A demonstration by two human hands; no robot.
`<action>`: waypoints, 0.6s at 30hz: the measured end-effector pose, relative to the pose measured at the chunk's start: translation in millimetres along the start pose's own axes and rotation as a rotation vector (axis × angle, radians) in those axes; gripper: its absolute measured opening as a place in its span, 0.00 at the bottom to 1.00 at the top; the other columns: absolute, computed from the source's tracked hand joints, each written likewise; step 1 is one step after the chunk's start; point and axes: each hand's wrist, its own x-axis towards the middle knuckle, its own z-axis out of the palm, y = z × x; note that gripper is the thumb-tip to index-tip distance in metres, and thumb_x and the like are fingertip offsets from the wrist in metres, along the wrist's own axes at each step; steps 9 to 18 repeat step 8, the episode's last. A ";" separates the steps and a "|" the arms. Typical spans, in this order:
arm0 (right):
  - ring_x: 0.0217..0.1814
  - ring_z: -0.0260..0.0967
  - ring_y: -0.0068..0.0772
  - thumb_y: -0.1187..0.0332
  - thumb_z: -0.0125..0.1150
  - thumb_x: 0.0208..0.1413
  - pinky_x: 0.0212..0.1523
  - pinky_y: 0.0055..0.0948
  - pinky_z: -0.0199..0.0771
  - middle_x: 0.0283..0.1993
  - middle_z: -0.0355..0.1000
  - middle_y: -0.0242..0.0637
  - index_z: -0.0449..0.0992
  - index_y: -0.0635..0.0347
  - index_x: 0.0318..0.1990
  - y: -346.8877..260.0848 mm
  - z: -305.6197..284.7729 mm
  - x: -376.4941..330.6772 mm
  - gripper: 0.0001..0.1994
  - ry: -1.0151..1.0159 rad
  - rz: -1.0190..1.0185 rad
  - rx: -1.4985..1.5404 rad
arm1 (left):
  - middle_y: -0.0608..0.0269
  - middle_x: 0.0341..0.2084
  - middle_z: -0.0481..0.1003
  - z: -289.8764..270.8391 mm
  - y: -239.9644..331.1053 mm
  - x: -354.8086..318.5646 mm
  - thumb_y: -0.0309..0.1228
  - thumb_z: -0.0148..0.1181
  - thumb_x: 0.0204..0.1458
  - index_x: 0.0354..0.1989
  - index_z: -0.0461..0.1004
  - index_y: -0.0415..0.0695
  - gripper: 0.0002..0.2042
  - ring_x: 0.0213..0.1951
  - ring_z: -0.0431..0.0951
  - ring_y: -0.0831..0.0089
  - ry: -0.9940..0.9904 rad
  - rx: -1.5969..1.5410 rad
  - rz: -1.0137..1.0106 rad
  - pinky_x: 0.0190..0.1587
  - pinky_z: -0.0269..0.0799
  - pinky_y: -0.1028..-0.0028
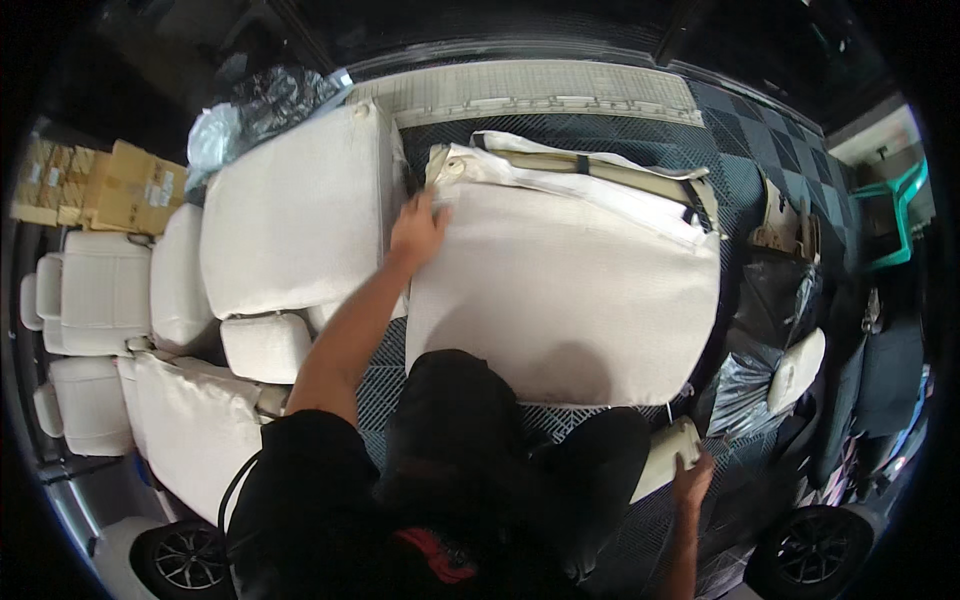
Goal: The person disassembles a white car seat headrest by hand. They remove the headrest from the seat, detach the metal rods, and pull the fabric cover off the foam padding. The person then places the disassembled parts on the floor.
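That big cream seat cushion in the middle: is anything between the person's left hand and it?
Nothing visible. The left hand already lies flat on the upper left corner of the cream seat cushion, touching its fabric. The right hand is elsewhere, at the lower right, holding a small cream headrest-like piece.

Two hands: left hand (418, 228) on the large seat cushion (565, 290), right hand (692, 478) on one small cream headrest (668, 455). A second large cushion (295, 215) lies beside the first. Two wheels, (190, 558) and (812, 545). One stack of cardboard boxes (100, 185). One teal chair (900, 215).
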 end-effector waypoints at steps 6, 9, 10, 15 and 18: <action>0.43 0.75 0.44 0.61 0.67 0.53 0.46 0.39 0.74 0.41 0.76 0.45 0.77 0.63 0.49 41.1 -35.0 -198.1 0.20 -0.544 0.385 0.155 | 0.31 0.70 0.50 -59.3 23.7 -156.4 0.50 0.55 0.60 0.71 0.54 0.40 0.37 0.65 0.63 0.39 -0.912 0.430 -0.005 0.64 0.64 0.53; 0.37 0.77 0.38 0.59 0.66 0.53 0.42 0.35 0.76 0.36 0.77 0.42 0.78 0.64 0.46 34.1 -87.6 -252.3 0.18 -0.575 0.602 0.270 | 0.47 0.39 0.81 -112.9 79.4 -181.7 0.52 0.54 0.60 0.49 0.78 0.40 0.25 0.45 0.81 0.53 -1.367 0.378 0.106 0.53 0.73 0.57; 0.37 0.77 0.38 0.59 0.66 0.53 0.42 0.35 0.76 0.36 0.77 0.42 0.78 0.64 0.46 34.1 -87.6 -252.3 0.18 -0.575 0.602 0.270 | 0.47 0.39 0.81 -112.9 79.4 -181.7 0.52 0.54 0.60 0.49 0.78 0.40 0.25 0.45 0.81 0.53 -1.367 0.378 0.106 0.53 0.73 0.57; 0.37 0.77 0.38 0.59 0.66 0.53 0.42 0.35 0.76 0.36 0.77 0.42 0.78 0.64 0.46 34.1 -87.6 -252.3 0.18 -0.575 0.602 0.270 | 0.47 0.39 0.81 -112.9 79.4 -181.7 0.52 0.54 0.60 0.49 0.78 0.40 0.25 0.45 0.81 0.53 -1.367 0.378 0.106 0.53 0.73 0.57; 0.37 0.77 0.38 0.59 0.66 0.53 0.42 0.35 0.76 0.36 0.77 0.42 0.78 0.64 0.46 34.1 -87.6 -252.3 0.18 -0.575 0.602 0.270 | 0.47 0.39 0.81 -112.9 79.4 -181.7 0.52 0.54 0.60 0.49 0.78 0.40 0.25 0.45 0.81 0.53 -1.367 0.378 0.106 0.53 0.73 0.57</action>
